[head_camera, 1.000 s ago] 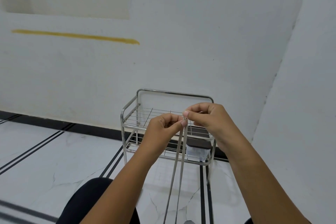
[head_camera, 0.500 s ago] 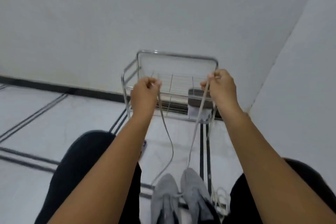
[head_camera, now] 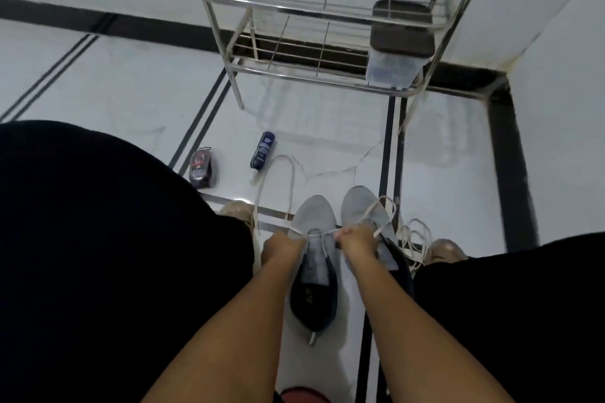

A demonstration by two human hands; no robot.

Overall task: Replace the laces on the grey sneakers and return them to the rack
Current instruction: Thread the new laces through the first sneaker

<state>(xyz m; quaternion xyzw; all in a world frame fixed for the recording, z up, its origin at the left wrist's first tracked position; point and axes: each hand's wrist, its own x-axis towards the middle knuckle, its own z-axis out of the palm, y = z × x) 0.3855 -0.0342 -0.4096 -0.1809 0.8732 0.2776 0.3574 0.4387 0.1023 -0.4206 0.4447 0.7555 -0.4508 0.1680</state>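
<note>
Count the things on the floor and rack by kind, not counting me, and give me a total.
Grey sneakers: 2
Laces: 2, one threaded, one loose pile
Blue bottle: 1
Dark polish applicator: 1
Metal rack: 1
Lidded container on rack: 1
Total: 8

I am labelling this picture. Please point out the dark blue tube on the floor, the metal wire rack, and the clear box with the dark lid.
dark blue tube [head_camera: 262, 150], head view, middle of body.
metal wire rack [head_camera: 288, 11], head view, front rail.
clear box with dark lid [head_camera: 389, 70], head view, clear wall.
</note>
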